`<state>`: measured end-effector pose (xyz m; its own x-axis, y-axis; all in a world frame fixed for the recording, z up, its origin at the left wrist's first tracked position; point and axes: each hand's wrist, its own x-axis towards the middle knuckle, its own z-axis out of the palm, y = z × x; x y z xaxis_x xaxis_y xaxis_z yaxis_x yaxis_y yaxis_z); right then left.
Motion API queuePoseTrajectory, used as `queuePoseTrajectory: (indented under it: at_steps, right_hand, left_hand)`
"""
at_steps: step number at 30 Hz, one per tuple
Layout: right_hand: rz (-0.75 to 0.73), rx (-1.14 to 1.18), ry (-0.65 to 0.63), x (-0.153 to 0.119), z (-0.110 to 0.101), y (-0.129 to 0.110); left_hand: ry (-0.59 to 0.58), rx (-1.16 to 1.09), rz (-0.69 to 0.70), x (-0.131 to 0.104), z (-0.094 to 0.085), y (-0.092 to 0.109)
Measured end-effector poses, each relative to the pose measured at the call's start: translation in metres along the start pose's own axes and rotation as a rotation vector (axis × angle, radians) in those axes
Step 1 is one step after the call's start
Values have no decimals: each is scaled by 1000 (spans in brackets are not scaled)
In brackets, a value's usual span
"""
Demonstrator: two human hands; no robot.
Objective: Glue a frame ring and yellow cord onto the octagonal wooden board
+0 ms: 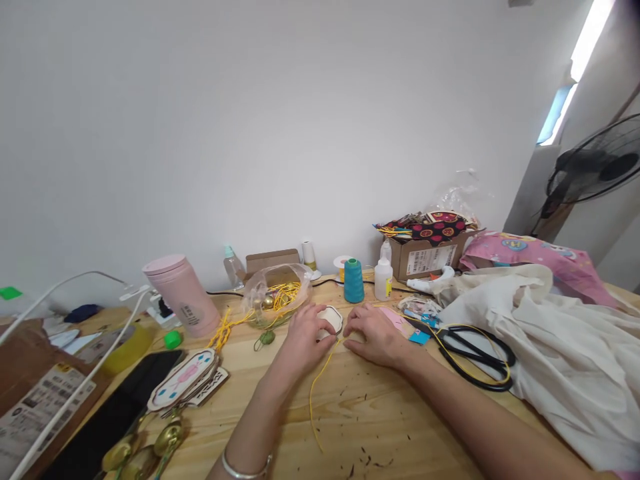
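Observation:
Near the middle of the wooden table, my left hand [311, 331] has its fingers curled at the edge of a small white, dark-rimmed piece [331, 320]. To its right, my right hand [371, 333] is bent with thumb and fingertips close together beside a yellow cord [314, 400]. The cord runs from between my hands toward the front of the table. Whether the right fingertips pinch the cord is too small to tell. A pink card [393, 320] lies just beyond my right hand, and a teal thread cone [353, 281] stands behind both hands.
Black-handled scissors [477, 357] and white cloth [555, 327] lie right. Behind are a glue bottle [383, 280], a filled cardboard box [425, 260] and a plastic bag [277, 293]. Left are a pink tumbler [183, 297], stacked tags [185, 380], brass bells [169, 437] and a black phone [117, 417].

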<state>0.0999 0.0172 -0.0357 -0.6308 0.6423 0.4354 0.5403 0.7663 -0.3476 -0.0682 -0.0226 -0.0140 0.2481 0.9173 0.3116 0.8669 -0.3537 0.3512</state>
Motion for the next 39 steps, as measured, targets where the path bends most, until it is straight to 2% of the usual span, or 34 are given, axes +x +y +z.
queuePoseTrajectory:
  at_steps: [3, 7, 9, 12, 16, 21, 22, 26, 28, 34, 39]
  right_hand:
    - [-18, 6, -38, 1, 4, -1]
    - [-5, 7, -57, 3, 5, 0]
    - [10, 11, -59, 3, 6, 0]
    - [38, 21, -54, 5, 8, 1]
    - [72, 49, -45, 7, 10, 2]
    - [58, 79, -46, 7, 11, 6]
    - [46, 85, -46, 7, 11, 7]
    - [-4, 119, -9, 5, 11, 10]
    - [-8, 132, -2, 5, 11, 10]
    - [-5, 140, -22, 6, 8, 7]
    - [14, 150, -32, 5, 7, 5]
  left_hand:
    - [15, 100, -73, 0, -3, 4]
    - [27, 216, -149, -2, -18, 12]
    - [-58, 212, -238, -6, -23, 15]
    - [-263, 215, -349, -13, -23, 18]
    - [-347, 186, -347, -19, -16, 18]
    - [-493, -78, -205, -18, -12, 13]
    - [-472, -117, -194, -17, -12, 13]
    - [-156, -141, -199, -8, -12, 10]
    - [-67, -114, -191, -6, -8, 9]
    - [-56, -40, -136, -6, 10, 6]
    - [-54, -34, -124, -6, 11, 6]
